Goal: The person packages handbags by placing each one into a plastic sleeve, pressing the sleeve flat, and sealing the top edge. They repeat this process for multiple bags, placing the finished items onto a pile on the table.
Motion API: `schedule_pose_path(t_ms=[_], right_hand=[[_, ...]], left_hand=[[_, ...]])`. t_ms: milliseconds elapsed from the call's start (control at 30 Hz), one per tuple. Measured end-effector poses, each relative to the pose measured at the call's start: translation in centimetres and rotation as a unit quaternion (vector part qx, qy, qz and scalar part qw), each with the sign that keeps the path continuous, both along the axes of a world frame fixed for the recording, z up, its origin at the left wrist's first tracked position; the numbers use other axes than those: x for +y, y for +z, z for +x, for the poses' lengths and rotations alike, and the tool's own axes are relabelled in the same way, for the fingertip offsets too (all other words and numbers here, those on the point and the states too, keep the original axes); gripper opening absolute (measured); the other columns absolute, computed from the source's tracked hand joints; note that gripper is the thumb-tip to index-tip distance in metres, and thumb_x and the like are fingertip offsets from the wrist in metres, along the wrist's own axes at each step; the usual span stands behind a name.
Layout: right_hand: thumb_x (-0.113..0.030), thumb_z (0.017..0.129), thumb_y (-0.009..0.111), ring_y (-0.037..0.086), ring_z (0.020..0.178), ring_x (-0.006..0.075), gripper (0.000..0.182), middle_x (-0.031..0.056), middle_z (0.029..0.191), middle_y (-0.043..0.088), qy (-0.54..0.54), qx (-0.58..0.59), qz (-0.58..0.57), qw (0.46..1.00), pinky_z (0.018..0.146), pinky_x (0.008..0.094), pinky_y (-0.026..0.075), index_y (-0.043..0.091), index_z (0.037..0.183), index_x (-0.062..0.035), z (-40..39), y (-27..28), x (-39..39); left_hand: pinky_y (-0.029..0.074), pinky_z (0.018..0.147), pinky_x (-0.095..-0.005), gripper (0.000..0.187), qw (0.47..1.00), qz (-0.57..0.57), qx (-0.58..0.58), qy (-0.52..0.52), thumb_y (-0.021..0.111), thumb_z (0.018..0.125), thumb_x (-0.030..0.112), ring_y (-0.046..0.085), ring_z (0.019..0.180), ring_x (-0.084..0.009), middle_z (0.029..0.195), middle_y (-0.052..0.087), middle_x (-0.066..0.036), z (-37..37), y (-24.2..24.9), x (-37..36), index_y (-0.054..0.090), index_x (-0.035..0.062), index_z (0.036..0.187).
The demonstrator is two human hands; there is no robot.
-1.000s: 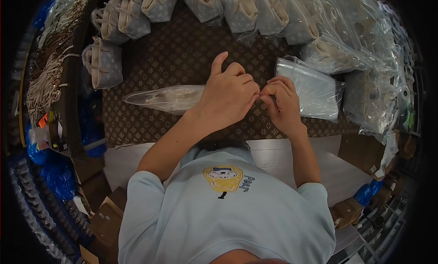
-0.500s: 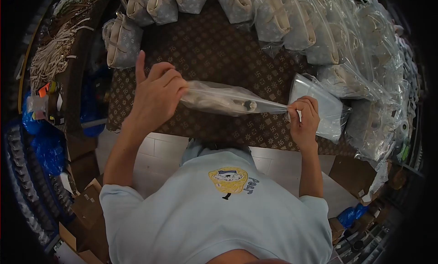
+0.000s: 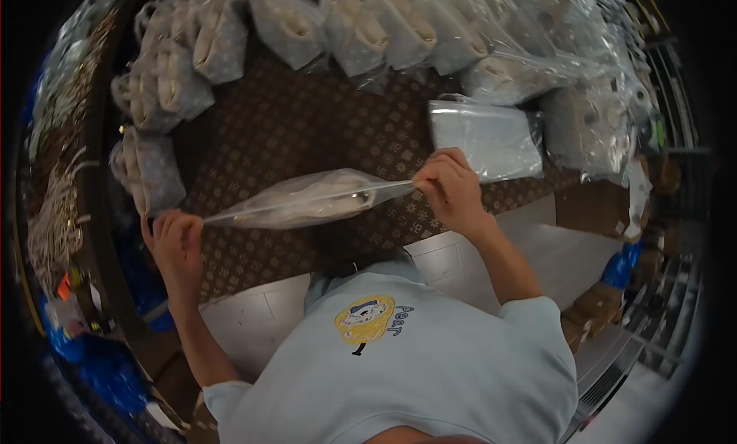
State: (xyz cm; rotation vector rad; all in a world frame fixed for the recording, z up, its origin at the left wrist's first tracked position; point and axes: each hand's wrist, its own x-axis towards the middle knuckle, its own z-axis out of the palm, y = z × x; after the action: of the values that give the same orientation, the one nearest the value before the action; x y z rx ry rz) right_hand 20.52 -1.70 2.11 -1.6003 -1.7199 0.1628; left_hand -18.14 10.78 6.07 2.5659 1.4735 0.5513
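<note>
A clear plastic bag [image 3: 261, 207] is stretched between my two hands, its top edge pulled into a straight line. Inside it sits a handbag [image 3: 318, 204] with cream handles and a small metal fitting, seen from above through the plastic. My left hand [image 3: 176, 238] pinches the bag's left corner near the table edge. At the opposite corner, my right hand [image 3: 451, 184] is closed on the plastic between thumb and fingers. Just beyond my right hand lies a flat stack of clear plastic bags [image 3: 485, 141].
Grey patterned handbags [image 3: 220, 45] with cream handles stand in an arc along the left and far side of the brown patterned table [image 3: 284, 122]. Several others on the right are wrapped in clear plastic [image 3: 591, 125]. Cream straps [image 3: 55, 229] hang at the left.
My left hand has gone from open fingers near the bag to pinching its left corner, lower and further left. The view has turned, and the bag's opening is now pulled taut.
</note>
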Motion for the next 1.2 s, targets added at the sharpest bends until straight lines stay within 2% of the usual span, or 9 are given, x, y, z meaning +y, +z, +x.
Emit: schedule_pose_path(t_ms=[100, 200, 367, 500, 600, 700, 900, 1133, 1200], right_hand=[[-0.013, 0.073, 0.072, 0.052, 0.103, 0.0322, 0.034, 0.0110, 0.100, 0.060, 0.083, 0.090, -0.006, 0.993, 0.092, 0.0385, 0.041, 0.056, 0.102, -0.0057, 1.6, -1.6, -1.0], [-0.032, 0.059, 0.082, 0.001, 0.139, 0.0356, 0.115, 0.0129, 0.150, 0.010, 0.120, 0.180, -0.225, 0.950, 0.111, 0.0431, 0.015, 0.009, 0.144, -0.0078, -0.2, -4.7, -1.3], [-0.027, 0.060, 0.082, 0.020, 0.135, 0.0355, 0.100, 0.0144, 0.143, 0.030, 0.127, 0.219, -0.212, 0.944, 0.108, 0.0413, 0.023, 0.026, 0.141, -0.0087, -4.5, -11.1, 0.4], [-0.018, 0.066, 0.080, 0.048, 0.114, 0.0251, 0.067, 0.0111, 0.121, 0.052, 0.049, 0.339, -0.213, 0.915, 0.096, 0.0364, 0.039, 0.048, 0.124, -0.0059, -2.5, -9.9, -0.8], [-0.014, 0.075, 0.074, 0.057, 0.095, 0.0149, 0.045, 0.0038, 0.107, 0.060, -0.064, 0.544, -0.124, 0.827, 0.082, 0.0286, 0.047, 0.054, 0.114, -0.0051, 1.8, -6.9, -2.5], [-0.013, 0.076, 0.071, 0.059, 0.087, 0.0142, 0.037, 0.0029, 0.099, 0.061, -0.202, 0.606, 0.013, 0.769, 0.075, 0.0285, 0.049, 0.056, 0.110, -0.0082, 9.7, -3.6, -4.7], [-0.026, 0.086, 0.063, 0.060, 0.087, 0.0227, 0.034, 0.0072, 0.100, 0.059, -0.334, 0.618, 0.298, 0.646, 0.073, 0.0452, 0.055, 0.054, 0.112, -0.0055, 31.0, 0.7, -7.7], [-0.026, 0.094, 0.047, 0.056, 0.100, 0.0355, 0.040, 0.0195, 0.118, 0.052, -0.309, 0.727, 0.287, 0.542, 0.087, 0.0510, 0.050, 0.043, 0.124, 0.0001, 49.2, -2.6, -4.1], [-0.040, 0.096, 0.032, 0.034, 0.124, 0.0423, 0.058, 0.0245, 0.135, 0.034, -0.274, 0.702, 0.212, 0.622, 0.102, 0.0580, 0.033, 0.023, 0.138, -0.0012, 46.3, -0.7, -2.1]], left_hand=[[0.022, 0.106, -0.0394, 0.040, 0.958, -0.161, -0.232, 0.050, 0.070, 0.076, 0.025, 0.052, 0.104, -0.0223, 0.109, 0.056, -0.007, -4.4, -3.9, 1.1, 0.055, 0.0082, 0.109], [0.036, 0.099, -0.0327, 0.083, 0.850, -0.343, -0.399, -0.034, 0.078, 0.064, 0.024, 0.047, 0.113, -0.0220, 0.125, 0.046, -0.011, 1.9, -7.9, -2.0, 0.037, 0.0029, 0.133], [0.046, 0.089, -0.0320, 0.090, 0.747, -0.509, -0.423, 0.052, 0.075, 0.062, 0.010, 0.046, 0.115, -0.0223, 0.131, 0.040, -0.010, 6.6, -11.6, -0.9, 0.029, 0.0050, 0.138], [0.047, 0.088, -0.0341, 0.085, 0.808, -0.455, -0.368, -0.072, 0.074, 0.068, 0.014, 0.046, 0.116, -0.0240, 0.133, 0.039, -0.012, 8.9, -8.8, 0.8, 0.029, 0.0058, 0.139], [0.042, 0.094, -0.0386, 0.066, 0.636, -0.444, -0.621, -0.113, 0.067, 0.078, 0.022, 0.045, 0.120, -0.0254, 0.133, 0.044, -0.016, 13.1, -2.9, 0.3, 0.038, 0.0041, 0.134], [0.038, 0.098, -0.0364, 0.058, 0.810, -0.339, -0.474, -0.069, 0.064, 0.082, 0.017, 0.045, 0.120, -0.0233, 0.132, 0.046, -0.014, 13.0, -4.2, 0.7, 0.040, 0.0042, 0.133], [0.038, 0.097, -0.0288, 0.042, 0.786, -0.496, -0.357, 0.091, 0.058, 0.086, 0.008, 0.049, 0.114, -0.0180, 0.123, 0.054, -0.010, 8.8, -11.9, -2.6, 0.049, 0.0012, 0.126], [0.042, 0.091, -0.0292, 0.041, 0.801, -0.511, -0.283, 0.130, 0.062, 0.084, 0.017, 0.052, 0.108, -0.0166, 0.117, 0.056, -0.009, 9.6, -12.0, -4.1, 0.052, 0.0035, 0.121], [0.042, 0.092, -0.0338, 0.042, 0.862, -0.440, -0.211, 0.135, 0.064, 0.082, 0.018, 0.052, 0.111, -0.0230, 0.119, 0.056, -0.011, 8.9, -11.6, -3.2, 0.053, 0.0050, 0.120]])
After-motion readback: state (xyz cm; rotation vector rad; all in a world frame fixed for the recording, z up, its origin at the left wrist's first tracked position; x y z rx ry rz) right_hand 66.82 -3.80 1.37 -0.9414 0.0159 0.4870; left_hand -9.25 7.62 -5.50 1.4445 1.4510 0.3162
